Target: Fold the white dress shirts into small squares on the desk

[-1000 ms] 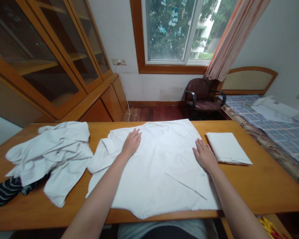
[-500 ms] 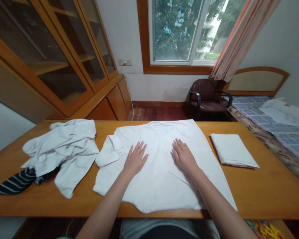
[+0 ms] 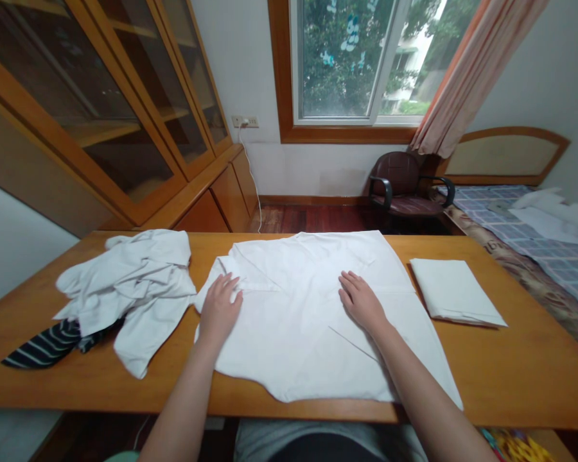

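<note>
A white shirt [image 3: 293,333] lies spread across the middle of the wooden table, its short sleeve at the left side. My left hand [image 3: 220,307] rests on the shirt by that sleeve, palm down with the fingers stretched out. Flat on the right half of the cloth lies my right hand [image 3: 363,301], fingers extended and close to each other. Neither hand grips the fabric visibly. A thin crease runs beside my right wrist.
Left of the shirt is a crumpled heap of white clothes [image 3: 130,276], with a black striped cloth [image 3: 45,346] under it. A folded white garment [image 3: 460,289] lies at the right on the wooden table [image 3: 525,359]. Beyond stand a chair [image 3: 399,183], a cabinet [image 3: 139,128] and a bed [image 3: 520,218].
My left hand has slid left across the shirt from its middle to the sleeve. My right hand has stayed at nearly the same place on the cloth. The view has shifted slightly.
</note>
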`<state>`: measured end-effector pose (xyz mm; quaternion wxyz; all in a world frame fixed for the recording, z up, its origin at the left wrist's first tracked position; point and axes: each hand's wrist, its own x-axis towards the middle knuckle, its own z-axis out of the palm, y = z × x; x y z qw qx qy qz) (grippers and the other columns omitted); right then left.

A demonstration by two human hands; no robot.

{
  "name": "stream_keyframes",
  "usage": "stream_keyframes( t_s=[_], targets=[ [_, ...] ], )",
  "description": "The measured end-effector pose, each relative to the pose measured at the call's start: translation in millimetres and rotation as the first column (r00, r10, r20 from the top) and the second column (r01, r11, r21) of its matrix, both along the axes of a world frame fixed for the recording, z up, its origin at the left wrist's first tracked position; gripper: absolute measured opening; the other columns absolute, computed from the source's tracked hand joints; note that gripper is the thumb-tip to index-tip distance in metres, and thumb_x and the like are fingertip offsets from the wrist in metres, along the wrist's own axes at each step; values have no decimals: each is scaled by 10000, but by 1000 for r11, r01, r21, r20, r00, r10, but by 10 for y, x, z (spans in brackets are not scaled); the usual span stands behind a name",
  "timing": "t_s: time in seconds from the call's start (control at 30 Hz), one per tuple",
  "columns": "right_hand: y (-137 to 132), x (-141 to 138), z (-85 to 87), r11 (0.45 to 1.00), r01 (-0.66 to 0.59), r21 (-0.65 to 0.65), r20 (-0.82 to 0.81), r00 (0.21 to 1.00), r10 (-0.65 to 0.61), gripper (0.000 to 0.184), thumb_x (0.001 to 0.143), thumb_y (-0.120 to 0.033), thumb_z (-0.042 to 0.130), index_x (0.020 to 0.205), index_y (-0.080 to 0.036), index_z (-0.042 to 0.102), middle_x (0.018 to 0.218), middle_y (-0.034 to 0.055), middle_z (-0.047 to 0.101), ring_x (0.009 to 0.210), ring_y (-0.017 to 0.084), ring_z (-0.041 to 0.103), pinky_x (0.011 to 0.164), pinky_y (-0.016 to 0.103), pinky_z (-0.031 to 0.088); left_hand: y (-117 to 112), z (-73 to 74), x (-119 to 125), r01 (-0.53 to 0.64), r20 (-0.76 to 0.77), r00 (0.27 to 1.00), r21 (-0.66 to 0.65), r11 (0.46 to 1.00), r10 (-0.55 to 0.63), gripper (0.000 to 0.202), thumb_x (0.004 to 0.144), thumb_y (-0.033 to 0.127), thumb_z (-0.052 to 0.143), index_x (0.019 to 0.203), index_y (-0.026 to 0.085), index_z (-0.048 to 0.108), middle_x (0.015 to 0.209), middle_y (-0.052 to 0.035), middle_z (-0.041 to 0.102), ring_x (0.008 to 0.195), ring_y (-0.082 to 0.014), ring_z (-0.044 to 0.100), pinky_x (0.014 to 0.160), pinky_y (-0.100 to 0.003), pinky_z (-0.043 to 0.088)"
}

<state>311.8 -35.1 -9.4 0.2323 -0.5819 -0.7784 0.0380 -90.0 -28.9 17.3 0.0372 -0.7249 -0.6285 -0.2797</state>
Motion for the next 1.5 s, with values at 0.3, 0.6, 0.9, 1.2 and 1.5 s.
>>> stream_keyframes(
  t_s=[0.3, 0.6, 0.9, 1.2, 1.5],
  targets=[
    [4, -1, 3, 999, -5, 40, -22, 1000, 6, 397, 975, -287, 466, 1314, -167, 634, 1394, 125, 603, 1343, 287, 502, 1153, 505, 386, -407, -19, -614, -344, 146, 909, -268, 900, 391, 690, 766, 483, 597, 1339, 104, 531, 1120, -169, 642, 1017, -314, 645, 988, -483, 492],
    [-15, -12, 46, 999, -2, 42, -17, 1000, 2, 380, 974, -269, 465, 1286, -156, 651, 1378, 122, 615, 1333, 281, 510, 1154, 488, 387, -381, 65, -723, -224, 275, 858, -558, 799, 433, 926, 696, 467, 656, 1480, 118, 308, 730, 9, 627, 731, -251, 672, 728, -350, 529],
    [-20, -16, 72, 1000, 7, 4, -22, 1000, -7, 394, 970, -269, 452, 1292, -163, 653, 1391, 125, 605, 1346, 281, 494, 1153, 507, 385, -451, 340, -542, -128, 312, 922, -312, 941, 229, 799, 810, 479, 529, 1518, 192, 294, 814, 16, 615, 711, -200, 629, 724, -326, 524],
    [-11, -17, 55, 1000, 5, 25, -12, 1000, -5, 392, 971, -260, 457, 1288, -139, 653, 1380, 129, 611, 1334, 274, 499, 1153, 480, 388, -514, 740, 178, 146, -64, 985, -171, 974, -159, 523, 938, 281, 410, 1459, 253, 450, 1190, -83, 664, 1043, -257, 647, 896, -365, 518],
    [-15, -7, 40, 1000, 11, 26, -44, 999, -10, 381, 968, -267, 459, 1273, -165, 662, 1377, 113, 615, 1331, 271, 500, 1149, 481, 386, -793, 494, 705, 451, -86, 850, -388, 803, -519, 659, 841, 44, 445, 1453, 289, 456, 1034, -67, 642, 986, -231, 576, 888, -353, 520]
  ],
)
